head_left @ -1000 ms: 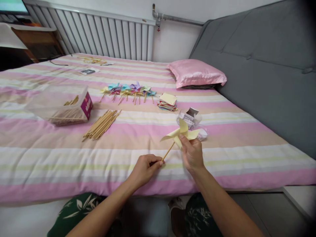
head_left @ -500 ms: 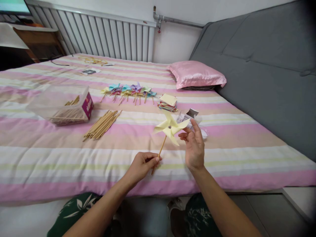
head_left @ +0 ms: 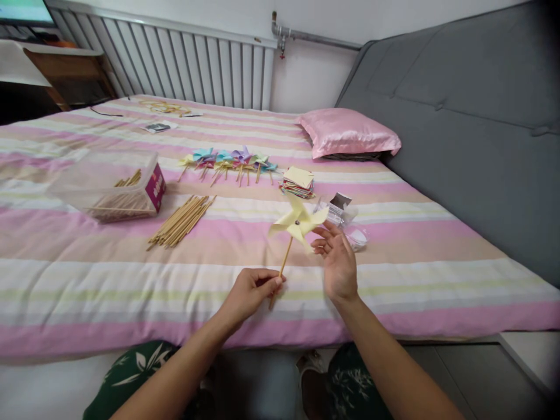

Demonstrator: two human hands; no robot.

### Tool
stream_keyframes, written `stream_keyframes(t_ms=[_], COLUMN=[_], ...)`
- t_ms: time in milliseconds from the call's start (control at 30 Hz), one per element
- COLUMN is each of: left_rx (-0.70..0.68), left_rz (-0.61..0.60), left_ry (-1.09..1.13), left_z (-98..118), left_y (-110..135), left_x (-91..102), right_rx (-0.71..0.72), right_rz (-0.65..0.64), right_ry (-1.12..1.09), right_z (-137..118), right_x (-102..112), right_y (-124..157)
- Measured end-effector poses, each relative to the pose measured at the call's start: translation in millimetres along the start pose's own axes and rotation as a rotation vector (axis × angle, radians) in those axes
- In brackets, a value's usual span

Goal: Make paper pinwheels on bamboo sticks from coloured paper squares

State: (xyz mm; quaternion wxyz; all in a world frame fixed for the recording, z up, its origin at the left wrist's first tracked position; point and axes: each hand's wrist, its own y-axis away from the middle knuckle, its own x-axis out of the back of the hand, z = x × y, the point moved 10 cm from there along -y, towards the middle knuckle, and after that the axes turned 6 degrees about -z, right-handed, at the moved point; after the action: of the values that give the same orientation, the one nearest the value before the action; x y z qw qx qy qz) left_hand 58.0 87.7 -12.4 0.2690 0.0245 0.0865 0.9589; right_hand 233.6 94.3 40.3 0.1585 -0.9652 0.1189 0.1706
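A pale yellow paper pinwheel with a small dark pin at its centre stands on a thin wooden stick. My left hand pinches that stick near its lower end, holding the pinwheel upright and tilted slightly right above the bed. Close by the pinwheel's right blades is my right hand, its fingers apart and curved. Whether a fingertip touches a blade I cannot tell. Behind this hand lie small clear plastic bags and a packet with a dark patch.
Finished pinwheels lie in a row across the striped bed. Right of them is a stack of coloured paper squares. Loose wooden sticks lie beside a clear plastic box holding more. A pink pillow rests against the grey headboard.
My right hand has moved a little left and down, its fingers bending inward. The pinwheel head has shifted slightly left and its blades have turned. My left hand keeps its hold on the stick.
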Motion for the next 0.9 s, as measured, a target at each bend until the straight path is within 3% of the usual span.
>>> stream_keyframes(t_ms=[167, 367, 667, 900], left_rx=[-0.041, -0.069, -0.094, -0.101], left_rz=[0.161, 0.292, 0.278, 0.243], left_ry=[0.065, 0.078, -0.051, -0.078], left_z=[9.7, 15.3, 16.4, 19.0], left_y=[3.1, 7.7, 6.3, 5.7], left_x=[19.3, 35.7, 31.5, 25.1], right_rx=[-0.161, -0.249, -0.208, -0.168], right_rz=[-0.026, -0.228, -0.339, -0.341], right_ry=[0.060, 0.191, 0.276, 0.311], right_z=[25.7, 38.6, 36.4, 36.2], right_x=[-10.1, -38.6, -51.5, -54.8], right_y=[10.5, 24.3, 31.1, 33.9])
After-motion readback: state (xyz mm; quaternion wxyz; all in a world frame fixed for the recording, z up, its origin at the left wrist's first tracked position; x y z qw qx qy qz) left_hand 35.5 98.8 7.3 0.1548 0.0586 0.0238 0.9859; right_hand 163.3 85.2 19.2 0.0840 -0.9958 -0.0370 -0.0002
